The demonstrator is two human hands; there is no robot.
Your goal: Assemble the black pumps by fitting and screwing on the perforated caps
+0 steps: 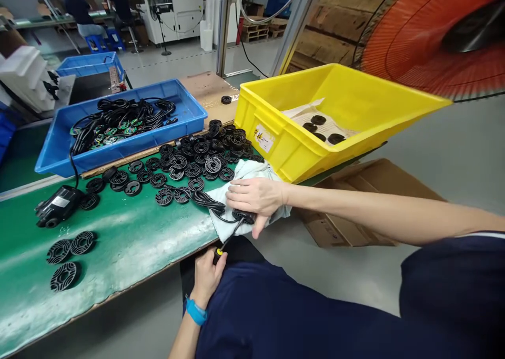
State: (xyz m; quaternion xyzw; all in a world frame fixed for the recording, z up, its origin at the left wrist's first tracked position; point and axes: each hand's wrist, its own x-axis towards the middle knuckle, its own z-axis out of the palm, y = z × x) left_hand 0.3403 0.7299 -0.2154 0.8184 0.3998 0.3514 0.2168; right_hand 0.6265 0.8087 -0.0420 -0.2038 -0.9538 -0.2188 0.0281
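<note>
My left hand [208, 274] is closed around the black-and-yellow handle of a screwdriver [219, 253] at the table's front edge. The shaft slants up to a black part [243, 216] with a cable, which lies on a light blue cloth [221, 223]. From above, my right hand [254, 197] grips that part, fingers pointing left and thumb toward me, hiding most of it. A bundled black cable [209, 202] rests just left of my right hand. Behind it spreads a heap of round black slotted discs [201, 159].
A blue tray [130, 144] holds black cables and green circuit boards. The yellow bin [290, 156] has paper and several black pieces inside. A black device [59, 205] and three discs [65, 276] lie left. An orange fan [414, 38] stands right; people sit far back.
</note>
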